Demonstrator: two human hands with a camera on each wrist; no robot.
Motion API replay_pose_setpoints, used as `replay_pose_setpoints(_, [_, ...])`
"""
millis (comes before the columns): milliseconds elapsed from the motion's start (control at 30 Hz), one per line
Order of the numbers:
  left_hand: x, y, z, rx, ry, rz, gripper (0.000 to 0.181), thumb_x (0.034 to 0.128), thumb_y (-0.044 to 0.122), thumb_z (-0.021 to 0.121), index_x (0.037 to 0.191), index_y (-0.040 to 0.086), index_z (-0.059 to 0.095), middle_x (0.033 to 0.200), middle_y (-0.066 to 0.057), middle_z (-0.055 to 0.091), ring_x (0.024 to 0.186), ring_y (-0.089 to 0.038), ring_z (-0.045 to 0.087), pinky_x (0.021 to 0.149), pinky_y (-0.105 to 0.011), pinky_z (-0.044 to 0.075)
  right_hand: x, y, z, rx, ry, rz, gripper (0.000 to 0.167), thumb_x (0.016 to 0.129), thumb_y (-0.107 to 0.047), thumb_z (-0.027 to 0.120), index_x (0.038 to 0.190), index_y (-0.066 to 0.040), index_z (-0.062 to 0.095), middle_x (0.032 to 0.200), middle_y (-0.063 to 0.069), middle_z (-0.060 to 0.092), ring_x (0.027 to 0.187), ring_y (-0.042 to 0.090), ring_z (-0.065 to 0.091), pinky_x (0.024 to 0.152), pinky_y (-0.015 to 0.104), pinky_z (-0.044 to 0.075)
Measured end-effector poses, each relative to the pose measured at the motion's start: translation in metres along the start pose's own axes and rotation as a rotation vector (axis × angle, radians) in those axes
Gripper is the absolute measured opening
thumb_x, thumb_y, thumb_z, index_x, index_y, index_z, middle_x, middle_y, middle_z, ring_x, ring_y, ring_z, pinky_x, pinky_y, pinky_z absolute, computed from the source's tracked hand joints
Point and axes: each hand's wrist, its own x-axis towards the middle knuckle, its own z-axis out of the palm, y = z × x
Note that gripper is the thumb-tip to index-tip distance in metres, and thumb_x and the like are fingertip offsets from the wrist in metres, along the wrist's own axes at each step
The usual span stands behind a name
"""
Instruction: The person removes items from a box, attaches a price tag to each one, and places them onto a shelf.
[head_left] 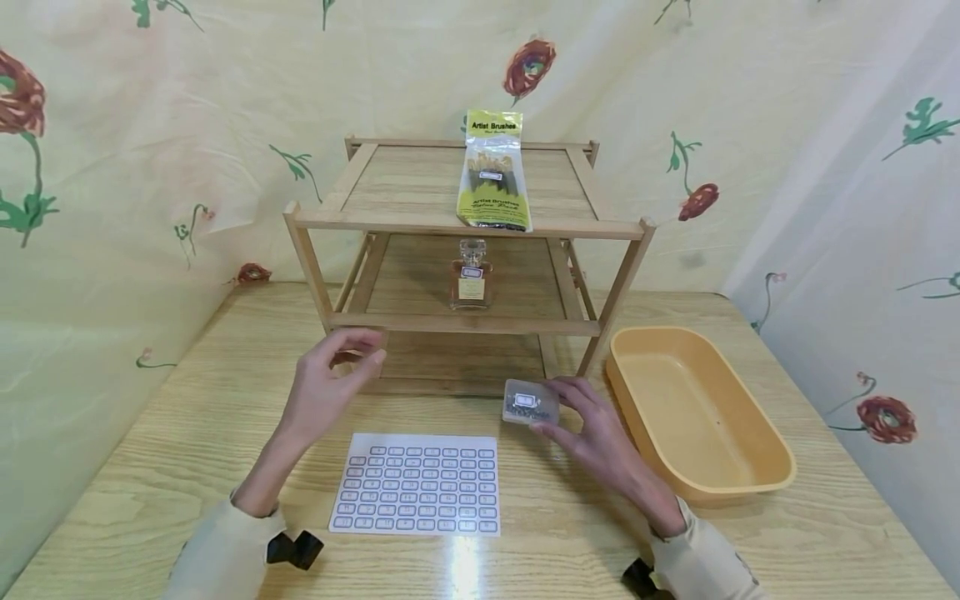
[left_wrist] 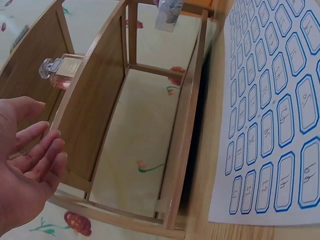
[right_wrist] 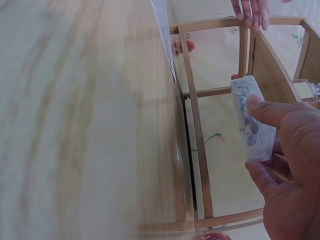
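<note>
My right hand [head_left: 600,429] pinches a small clear plastic box [head_left: 531,402] between thumb and fingers, in front of the rack's lower level. A white label sits on the box and small dark pieces lie inside; in the right wrist view the box [right_wrist: 252,120] shows round, metallic-looking bits. With fingers loosely bent and nothing in them, my left hand [head_left: 327,385] hovers by the left front of the wooden rack [head_left: 465,325]. On the rack's middle shelf stands a labelled perfume bottle [head_left: 471,279]. A pack of artist brushes [head_left: 492,179], also labelled, lies on the top shelf.
A sheet of blue-framed number labels [head_left: 416,485] lies on the table [head_left: 225,417] between the forearms. To the right of the rack sits a yellow plastic basin [head_left: 697,417]. Flower-patterned cloth [head_left: 187,108] hangs behind and at both sides.
</note>
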Motion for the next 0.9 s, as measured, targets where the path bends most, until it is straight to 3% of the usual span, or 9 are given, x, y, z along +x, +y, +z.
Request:
replay_pose_setpoints(267, [0.001, -0.003, -0.010, -0.009, 0.043, -0.002, 0.021, 0.0989, 0.005, 0.070, 0.119, -0.002, 0.068, 0.116, -0.008, 0.070, 0.103, -0.013, 0.062, 0.091, -0.022, 0.049, 0.002, -0.002, 0.000, -0.004, -0.002, 0.024, 0.059, 0.077, -0.002, 0.090, 0.128, 0.008, 0.064, 0.123, 0.017, 0.064, 0.108, 0.035, 0.065, 0.089, 0.053, 0.056])
replay_pose_setpoints(533, [0.001, -0.005, -0.019, -0.013, 0.079, 0.010, 0.021, 0.0994, 0.001, 0.067, 0.120, -0.005, 0.068, 0.118, -0.023, 0.066, 0.103, -0.011, 0.062, 0.091, -0.020, 0.049, 0.004, -0.003, 0.001, -0.021, -0.010, 0.042, 0.058, 0.077, -0.004, 0.090, 0.128, 0.007, 0.064, 0.123, 0.017, 0.064, 0.107, 0.034, 0.065, 0.088, 0.052, 0.057])
replay_pose_setpoints(767, [0.002, -0.007, -0.029, 0.001, 0.119, 0.009, 0.020, 0.0991, 0.000, 0.067, 0.118, -0.006, 0.068, 0.112, -0.004, 0.070, 0.102, -0.010, 0.063, 0.089, -0.019, 0.049, 0.006, -0.004, 0.002, -0.003, -0.032, 0.079, 0.059, 0.079, -0.006, 0.089, 0.131, 0.006, 0.063, 0.126, 0.016, 0.063, 0.109, 0.033, 0.065, 0.089, 0.050, 0.057])
replay_pose_setpoints(900, [0.003, -0.008, -0.033, -0.020, 0.135, -0.005, 0.020, 0.0989, 0.000, 0.067, 0.118, -0.007, 0.068, 0.111, -0.003, 0.070, 0.101, -0.010, 0.063, 0.089, -0.019, 0.049, 0.008, -0.005, 0.002, -0.004, -0.044, 0.089, 0.060, 0.080, -0.008, 0.089, 0.132, 0.006, 0.062, 0.127, 0.016, 0.062, 0.109, 0.032, 0.065, 0.088, 0.049, 0.057])
